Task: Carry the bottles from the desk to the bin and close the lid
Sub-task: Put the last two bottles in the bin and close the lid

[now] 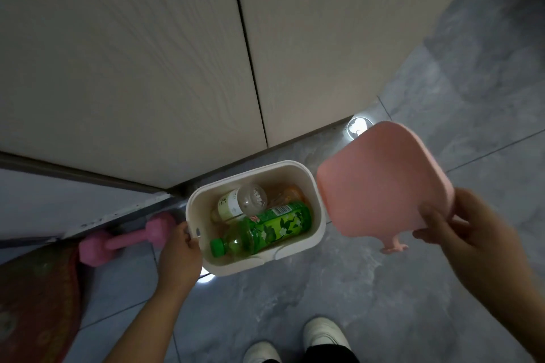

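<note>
Small cream plastic bin [320, 200] sits on the grey tile floor, open. Inside: a green-labelled plastic tea bottle with green cap [265, 230] lying across the front, a clear plastic bottle with pale label [240, 203] behind it, and what looks like an orange-tinted bottle [290, 194] at the back, partly hidden. Bottles are in; step in hand is closing.

Left hand [180, 253] clamps the bin's left rim, steadying it. Right hand [460, 224] pinches the near edge of the pink rounded plastic lid [380, 183], held tilted just right of the bin, apart from the rim.

To do it well: swing the lid left over the opening, level it, line up its corners with the rim, press down evenly. The green bottle looks low enough to clear. Keep the left-hand fingers off the rim top.
</note>
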